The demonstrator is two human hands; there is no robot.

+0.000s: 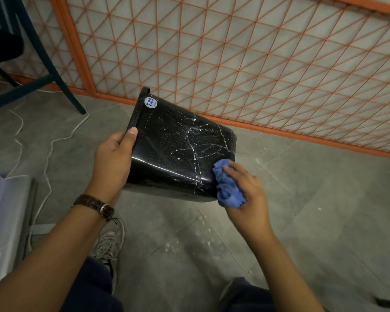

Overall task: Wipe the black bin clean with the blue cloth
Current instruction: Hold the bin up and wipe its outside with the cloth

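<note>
The black bin [173, 149] is held up off the floor, tipped on its side, rim to the left and base to the right. White splatter lines and dots cover its glossy wall, and a round blue-and-white sticker sits near the rim. My left hand [113, 161] grips the rim, thumb on the outside, a brown watch on the wrist. My right hand [248, 192] holds the bunched blue cloth [227, 185] and presses it against the bin's lower right corner near the base.
An orange wire-mesh fence [234, 52] runs behind the bin. A dark chair frame [43, 70] stands at the upper left, with white cables [47, 154] trailing on the grey tiled floor. A pale box [5, 221] lies at the left edge. My shoe [110, 239] is below the bin.
</note>
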